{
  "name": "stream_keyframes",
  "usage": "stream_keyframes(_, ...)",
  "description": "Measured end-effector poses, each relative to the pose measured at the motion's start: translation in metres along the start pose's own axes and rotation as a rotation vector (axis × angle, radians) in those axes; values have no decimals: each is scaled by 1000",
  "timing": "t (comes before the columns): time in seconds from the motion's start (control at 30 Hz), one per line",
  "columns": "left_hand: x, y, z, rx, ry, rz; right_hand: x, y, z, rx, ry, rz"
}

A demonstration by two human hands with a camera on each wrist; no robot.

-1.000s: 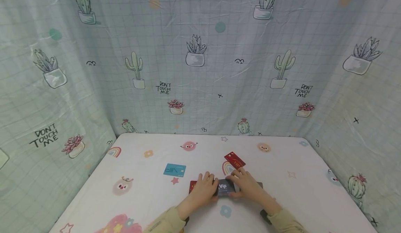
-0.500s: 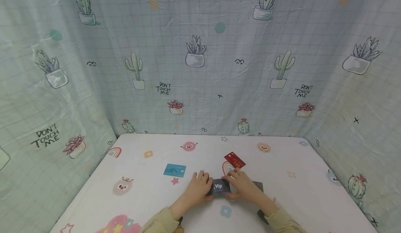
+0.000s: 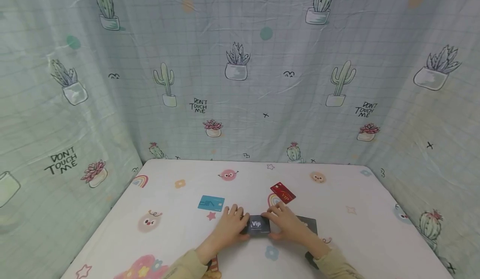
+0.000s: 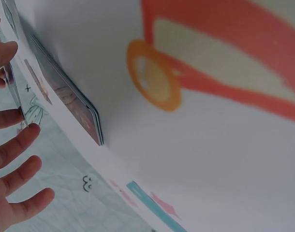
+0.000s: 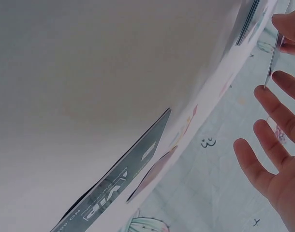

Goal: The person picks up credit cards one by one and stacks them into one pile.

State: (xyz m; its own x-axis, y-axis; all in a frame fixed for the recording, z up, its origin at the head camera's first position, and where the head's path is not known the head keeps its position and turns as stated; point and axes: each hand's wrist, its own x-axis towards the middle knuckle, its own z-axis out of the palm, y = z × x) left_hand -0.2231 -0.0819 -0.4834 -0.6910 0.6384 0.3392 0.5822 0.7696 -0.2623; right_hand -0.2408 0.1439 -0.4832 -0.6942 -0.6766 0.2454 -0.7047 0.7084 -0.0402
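Observation:
Both hands hold a dark grey card marked "Vip" (image 3: 258, 225) between them, above the table. My left hand (image 3: 229, 224) pinches its left edge between thumb and fingers; my right hand (image 3: 286, 225) pinches its right edge. The wrist views show the held card (image 4: 13, 89) nearly edge-on, with the other fingers spread. Beneath the left hand, a small stack of cards (image 4: 72, 99) with a reddish-dark top lies on the table, hidden in the head view. To the right of the right hand lies another dark grey card (image 3: 310, 225).
A teal card (image 3: 211, 203) lies back left and a red card (image 3: 283, 193) behind the right hand. Another dark card (image 3: 311, 260) is partly covered by the right sleeve. Cactus-print cloth (image 3: 240, 104) surrounds the white patterned table (image 3: 337, 245) at the back and sides.
Both hands have moved left with the dark "Vip" card. The red card that showed beside the left hand is now hidden under it. More of the dark grey card at right shows.

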Motion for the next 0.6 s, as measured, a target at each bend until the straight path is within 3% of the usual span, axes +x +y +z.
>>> stream_keyframes(0.6, -14, -16, 1, -20, -42, 12, 8, -11, 5, 12, -33, 25)
